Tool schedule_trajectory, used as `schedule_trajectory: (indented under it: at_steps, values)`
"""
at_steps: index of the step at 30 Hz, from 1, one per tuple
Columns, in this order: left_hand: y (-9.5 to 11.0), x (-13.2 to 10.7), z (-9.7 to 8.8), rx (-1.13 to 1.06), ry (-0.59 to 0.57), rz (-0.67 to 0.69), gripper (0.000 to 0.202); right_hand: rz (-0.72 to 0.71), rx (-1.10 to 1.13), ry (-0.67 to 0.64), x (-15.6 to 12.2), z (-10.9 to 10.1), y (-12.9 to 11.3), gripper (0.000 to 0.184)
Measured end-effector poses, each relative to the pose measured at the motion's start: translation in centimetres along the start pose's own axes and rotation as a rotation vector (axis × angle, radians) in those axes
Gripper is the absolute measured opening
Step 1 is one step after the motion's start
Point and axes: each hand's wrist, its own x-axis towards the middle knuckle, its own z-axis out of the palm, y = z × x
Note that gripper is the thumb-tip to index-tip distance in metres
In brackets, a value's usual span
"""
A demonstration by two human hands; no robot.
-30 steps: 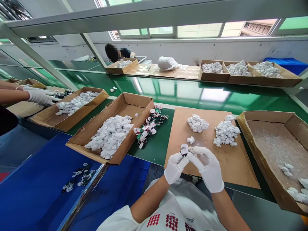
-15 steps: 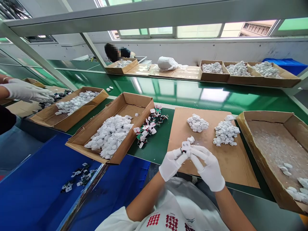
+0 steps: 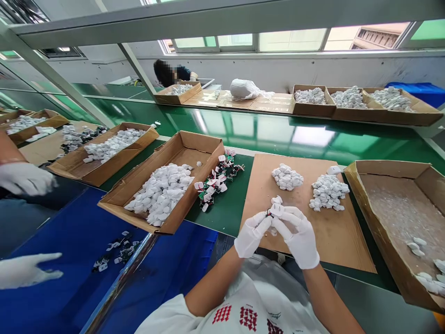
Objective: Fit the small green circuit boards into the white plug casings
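Both my hands wear white gloves and meet over the cardboard sheet (image 3: 340, 246). Between their fingertips is a small white plastic piece (image 3: 277, 209) with a dark part, perhaps wires, at its left side. My left hand (image 3: 251, 233) pinches it from the left, and my right hand (image 3: 299, 232) grips it from the right. Fingers cover much of its lower side. Just beyond lies a loose white piece (image 3: 276, 200). Two heaps of white pieces, a smaller heap (image 3: 287, 177) and a larger heap (image 3: 328, 192), rest farther back on the sheet.
Left of the sheet are green circuit boards with white parts (image 3: 217, 182) and a cardboard box (image 3: 114, 197) of white pieces. Another box (image 3: 389, 260) stands at right. More boards (image 3: 121, 248) lie in the blue bin (image 3: 62, 306). A co-worker's gloved hands (image 3: 26, 178) are at far left.
My hands have shifted slightly, and the held white piece has moved a little right and tilted. The co-worker's hands have moved from the boards at far left down toward the blue bin.
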Motion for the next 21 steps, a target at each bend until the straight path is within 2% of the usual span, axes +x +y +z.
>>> schedule_trajectory:
  at_steps: [5,8,10,12,16,18,21]
  values:
    - [0.5,-0.3,-0.2,-0.007,-0.074,-0.027,0.045,-0.079,-0.049,-0.059,-0.1,-0.7,0.1,0.017]
    - [1.0,-0.4,-0.1,0.073,-0.052,-0.013,0.043,-0.024,-0.020,-0.137,0.2,-0.8,0.0,0.012]
    - [1.4,-0.6,0.0,0.145,-0.023,0.029,0.041,0.020,-0.026,-0.138,0.3,-0.7,-0.2,0.009]
    - [1.6,-0.6,0.2,0.171,-0.014,0.053,0.039,-0.016,-0.076,-0.112,0.4,-0.7,-0.4,0.010]
    - [1.6,-0.7,0.1,0.048,-0.075,-0.046,0.038,-0.247,-0.198,-0.129,0.8,-1.8,-0.5,0.020]
    - [1.4,-0.7,0.1,-0.067,-0.119,-0.108,0.040,-0.276,-0.242,-0.166,1.0,-2.4,-0.5,0.023]
    - [1.1,-0.6,0.3,-0.196,-0.152,-0.134,0.042,-0.294,-0.267,-0.216,1.1,-2.6,-0.5,0.037]
